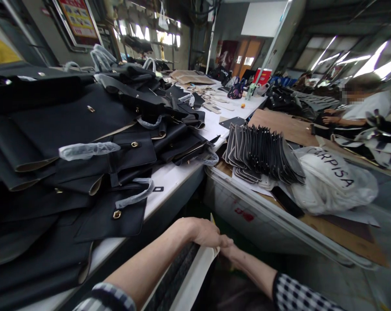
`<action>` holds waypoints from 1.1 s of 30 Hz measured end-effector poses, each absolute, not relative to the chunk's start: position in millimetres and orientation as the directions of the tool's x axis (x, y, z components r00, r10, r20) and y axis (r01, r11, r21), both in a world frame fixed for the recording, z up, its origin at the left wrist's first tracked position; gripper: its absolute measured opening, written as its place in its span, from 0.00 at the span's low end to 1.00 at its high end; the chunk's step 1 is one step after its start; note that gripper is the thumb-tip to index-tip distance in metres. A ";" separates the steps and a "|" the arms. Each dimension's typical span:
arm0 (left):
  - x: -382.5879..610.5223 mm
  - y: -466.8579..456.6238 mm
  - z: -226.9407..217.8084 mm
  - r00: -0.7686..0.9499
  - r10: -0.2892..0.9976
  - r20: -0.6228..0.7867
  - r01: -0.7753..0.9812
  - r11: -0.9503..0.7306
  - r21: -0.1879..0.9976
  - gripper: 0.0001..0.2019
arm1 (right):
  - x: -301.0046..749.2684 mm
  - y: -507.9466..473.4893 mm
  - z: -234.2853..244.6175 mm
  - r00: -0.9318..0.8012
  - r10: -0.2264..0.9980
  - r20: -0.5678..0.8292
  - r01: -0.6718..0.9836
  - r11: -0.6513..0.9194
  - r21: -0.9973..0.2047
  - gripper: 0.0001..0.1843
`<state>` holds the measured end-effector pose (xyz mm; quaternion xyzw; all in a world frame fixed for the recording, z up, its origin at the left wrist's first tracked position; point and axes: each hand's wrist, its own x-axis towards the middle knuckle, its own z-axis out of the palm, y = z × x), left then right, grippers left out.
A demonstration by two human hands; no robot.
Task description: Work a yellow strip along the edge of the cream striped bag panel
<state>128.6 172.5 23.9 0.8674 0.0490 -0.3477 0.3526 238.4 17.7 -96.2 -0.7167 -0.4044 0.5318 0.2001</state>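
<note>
My left hand (pixel 205 233) reaches in from the lower left and is closed over the top end of a long panel (pixel 195 276) with a white edge and a dark textured face. The panel stands tilted in the gap between two tables. My right hand (pixel 233 255), on an arm in a checked sleeve, comes from the lower right and meets the same end. Its fingers are mostly hidden behind my left hand, so its grip cannot be made out.
A heap of black leather bag parts (pixel 85 142) with gold clasps covers the white table (pixel 172 177) on the left. On the right table are fanned dark cut pieces (pixel 263 153), a white plastic bag (pixel 331 181) and brown cardboard (pixel 286 125). Another person (pixel 360 108) sits far right.
</note>
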 end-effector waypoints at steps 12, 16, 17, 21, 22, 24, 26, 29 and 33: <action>142.1 187.7 14.7 0.647 -0.362 -0.671 0.322 -0.668 0.671 0.43 | 318.3 -14.2 -10.6 -0.419 0.487 -0.766 0.257 -0.746 -0.615 0.27; 143.8 190.8 13.2 0.637 -0.363 -0.680 0.349 -0.651 0.674 0.37 | 298.3 8.6 -8.7 -0.426 0.530 -0.733 0.288 -0.689 -0.665 0.19; 144.2 191.8 11.8 0.637 -0.361 -0.681 0.354 -0.648 0.675 0.36 | 297.0 10.3 -10.4 -0.419 0.527 -0.739 0.301 -0.687 -0.661 0.17; 146.4 195.6 4.0 0.643 -0.353 -0.680 0.361 -0.643 0.675 0.39 | 297.8 7.8 -18.5 -0.372 0.481 -0.794 0.363 -0.712 -0.602 0.17; 146.9 196.1 2.3 0.644 -0.351 -0.680 0.363 -0.642 0.675 0.42 | 297.3 7.1 -19.9 -0.355 0.474 -0.806 0.372 -0.719 -0.587 0.18; 147.6 196.7 -0.1 0.645 -0.346 -0.681 0.367 -0.642 0.673 0.45 | 294.1 8.1 -20.8 -0.337 0.476 -0.813 0.381 -0.720 -0.580 0.19; 147.8 196.7 -1.2 0.648 -0.338 -0.683 0.369 -0.646 0.669 0.46 | 289.3 12.1 -19.8 -0.352 0.491 -0.797 0.376 -0.705 -0.601 0.20; 147.4 196.8 -0.7 0.657 -0.322 -0.682 0.362 -0.658 0.660 0.47 | 283.4 19.8 -17.4 -0.378 0.501 -0.778 0.370 -0.689 -0.623 0.20; 147.3 197.4 1.7 0.656 -0.324 -0.682 0.343 -0.677 0.651 0.45 | 280.9 25.5 -17.2 -0.379 0.491 -0.784 0.370 -0.696 -0.615 0.20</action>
